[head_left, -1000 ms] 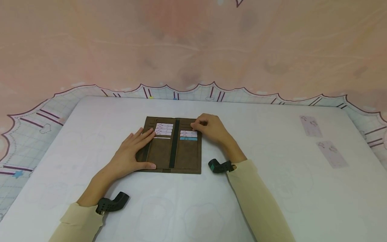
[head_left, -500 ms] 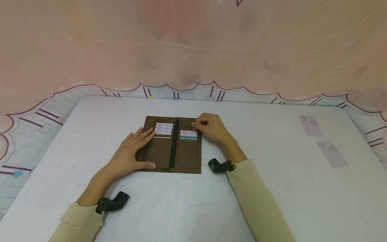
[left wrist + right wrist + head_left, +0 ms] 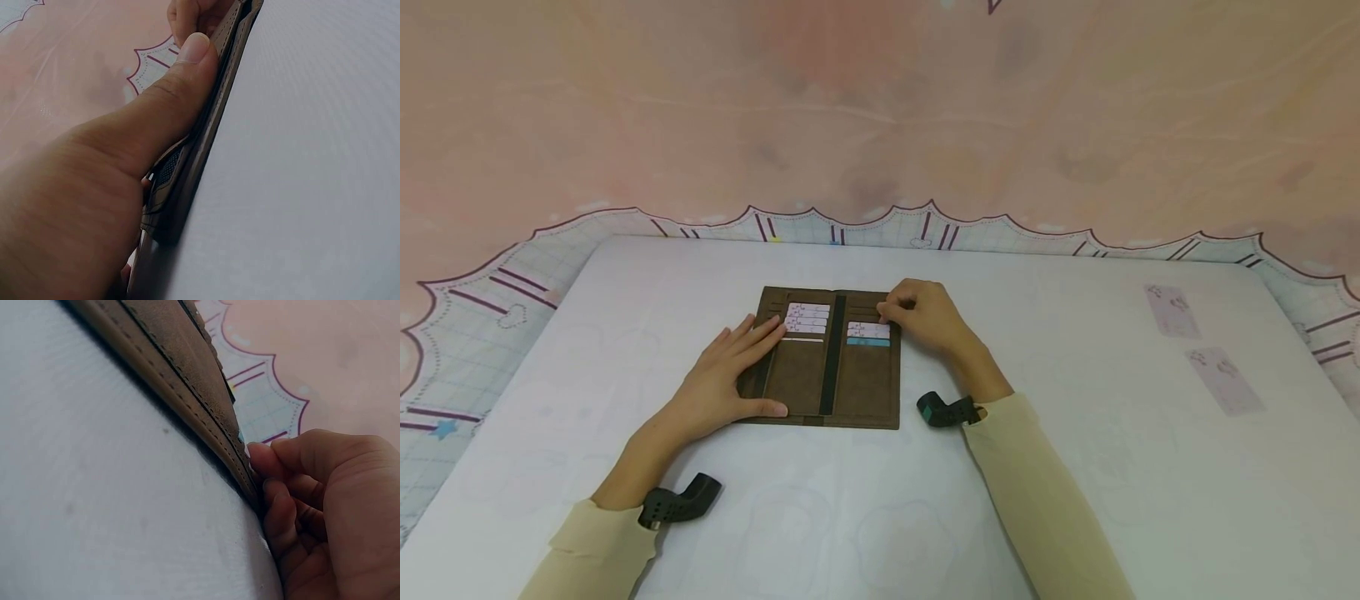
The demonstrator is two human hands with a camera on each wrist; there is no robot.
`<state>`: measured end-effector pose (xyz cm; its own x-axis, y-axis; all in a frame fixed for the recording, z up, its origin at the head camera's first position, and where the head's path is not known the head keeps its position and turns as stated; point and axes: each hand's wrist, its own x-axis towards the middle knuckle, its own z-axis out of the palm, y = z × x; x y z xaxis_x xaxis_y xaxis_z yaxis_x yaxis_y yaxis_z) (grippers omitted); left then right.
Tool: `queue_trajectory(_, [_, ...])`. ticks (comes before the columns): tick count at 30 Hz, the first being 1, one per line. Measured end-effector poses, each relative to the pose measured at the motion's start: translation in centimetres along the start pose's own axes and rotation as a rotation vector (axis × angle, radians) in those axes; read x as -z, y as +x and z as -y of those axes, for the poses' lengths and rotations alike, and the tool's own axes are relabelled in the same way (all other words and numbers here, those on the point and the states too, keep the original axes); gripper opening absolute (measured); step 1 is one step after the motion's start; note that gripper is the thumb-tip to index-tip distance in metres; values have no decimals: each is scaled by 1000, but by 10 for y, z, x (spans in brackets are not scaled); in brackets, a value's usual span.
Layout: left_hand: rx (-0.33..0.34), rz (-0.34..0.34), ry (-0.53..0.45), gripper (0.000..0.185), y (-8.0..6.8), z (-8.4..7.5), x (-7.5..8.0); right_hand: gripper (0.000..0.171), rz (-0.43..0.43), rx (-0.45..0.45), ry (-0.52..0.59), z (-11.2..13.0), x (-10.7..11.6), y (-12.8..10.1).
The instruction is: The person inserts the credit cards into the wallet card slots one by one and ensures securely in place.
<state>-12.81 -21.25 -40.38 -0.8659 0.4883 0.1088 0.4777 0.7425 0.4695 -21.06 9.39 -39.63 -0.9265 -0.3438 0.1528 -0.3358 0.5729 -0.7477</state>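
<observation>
A brown long wallet (image 3: 867, 387) lies spread flat on the white table, with a dark strip down its fold. Several white cards with pinkish print (image 3: 807, 319) peek from its left slots. In the right slots show white printed card edges (image 3: 868, 330) above a blue card (image 3: 868, 342). My left hand (image 3: 730, 379) rests on the wallet's left side, fingers extended and thumb (image 3: 187, 65) along the near edge. My right hand (image 3: 928, 317) has its fingers curled at the upper right edge, thumb and index fingertip (image 3: 261, 456) pinching there beside the upper slots; the pinched part is mostly hidden.
Two pale pink printed cards (image 3: 1225, 381) lie apart on the right of the white tabletop (image 3: 1037, 517). A patterned cloth (image 3: 880, 108) with a scalloped border hangs behind the table's far edge. Black wrist cameras sit on both wrists.
My right thumb and fingertips have shifted very slightly to the right along the upper right slots. The left hand, wallet and loose cards stay where they were.
</observation>
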Motion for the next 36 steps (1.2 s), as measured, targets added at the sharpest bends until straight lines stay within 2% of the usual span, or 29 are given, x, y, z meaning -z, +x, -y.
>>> queue_trajectory(6, [-1,0,1,104,2,0,0,24,0,10,-5,1,1,1])
queue_trajectory(13, [-27,-30,-1,103,2,3,0,26,0,34,-26,7,1,0])
queue_trajectory(28, [-48,-54,-14,102,-1,4,-1,29,-7,9,-23,9,-2,0])
queue_trajectory(32, [-45,-54,-4,103,-2,4,-2,25,-12,-23,15,9,9,-3])
queue_trajectory(36, [-50,-53,-1,103,-1,3,-3,18,-65,-36,17,0,41,-12])
